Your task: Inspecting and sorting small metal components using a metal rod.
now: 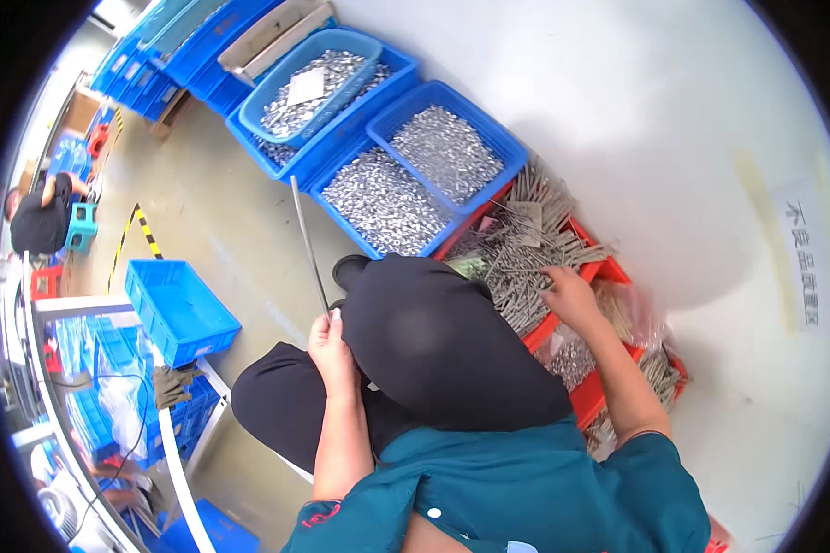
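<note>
Behind knee [433, 341], red tray [609, 272] partly hidden

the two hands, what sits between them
In the head view, the person's raised knee in black trousers fills the stretch between the left hand, holding a long thin metal rod, and the right hand, resting on the rod pile.

left hand [330, 343] grip closed, right hand [570, 297] reaching, palm down
</note>
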Available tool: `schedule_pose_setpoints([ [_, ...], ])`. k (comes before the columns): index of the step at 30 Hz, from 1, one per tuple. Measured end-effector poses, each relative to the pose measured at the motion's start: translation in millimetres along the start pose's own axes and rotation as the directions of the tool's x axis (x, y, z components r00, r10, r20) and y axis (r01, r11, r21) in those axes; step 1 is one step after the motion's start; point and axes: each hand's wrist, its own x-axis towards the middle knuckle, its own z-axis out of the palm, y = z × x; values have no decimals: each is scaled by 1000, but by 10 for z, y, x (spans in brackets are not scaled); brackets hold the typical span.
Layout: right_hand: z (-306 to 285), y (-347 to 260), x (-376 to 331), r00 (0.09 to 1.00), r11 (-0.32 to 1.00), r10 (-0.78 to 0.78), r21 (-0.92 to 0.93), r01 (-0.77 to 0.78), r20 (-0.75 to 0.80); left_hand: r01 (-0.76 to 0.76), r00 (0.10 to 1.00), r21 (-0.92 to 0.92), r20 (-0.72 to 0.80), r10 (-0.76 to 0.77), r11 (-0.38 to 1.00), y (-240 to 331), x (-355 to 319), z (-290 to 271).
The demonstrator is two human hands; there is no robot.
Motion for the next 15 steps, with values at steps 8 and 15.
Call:
schedule_pose_setpoints([
  [8, 453, -1147, 1211, 950, 954, -296, -9, 299, 100, 98, 994, -86, -39, -102, 991, 67, 28, 42],
  [15, 1006, -1470, 1689, 937, 948, -318, 14, 319, 143, 196, 973, -43, -118, -200, 980, 112, 142, 2],
])
